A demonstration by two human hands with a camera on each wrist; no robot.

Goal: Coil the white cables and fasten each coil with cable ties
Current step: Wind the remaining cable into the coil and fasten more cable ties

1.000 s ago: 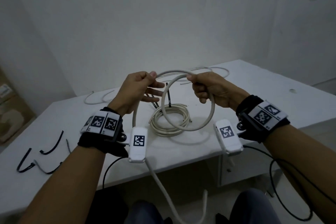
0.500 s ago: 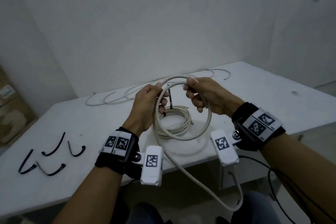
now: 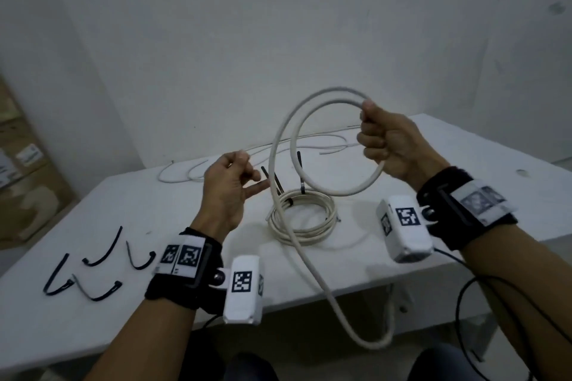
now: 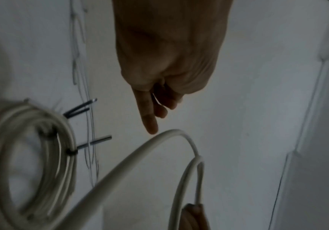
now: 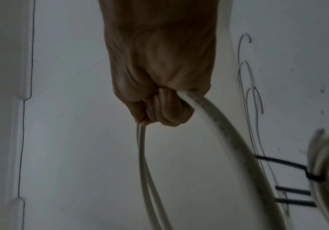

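My right hand (image 3: 373, 136) grips a white cable (image 3: 349, 193) in a fist and holds two loops of it up above the table. The fist around the cable (image 5: 218, 124) also shows in the right wrist view, where my right hand (image 5: 159, 107) is tightly curled. The cable's tail runs down past the table's front edge and hangs there (image 3: 371, 343). My left hand (image 3: 247, 172) hovers left of the loops with relaxed fingers and holds nothing; its index finger (image 4: 150, 123) points near the cable (image 4: 140, 152). A finished coil (image 3: 303, 219) with black ties lies on the table.
Several loose black cable ties (image 3: 102, 257) lie at the table's left front. More white cable (image 3: 263, 153) sprawls along the back of the white table (image 3: 464, 151). A cardboard box (image 3: 28, 179) stands at the far left against the wall.
My left hand has let go of the cable and drawn back to the left. My right hand has lifted the loops up and to the right.
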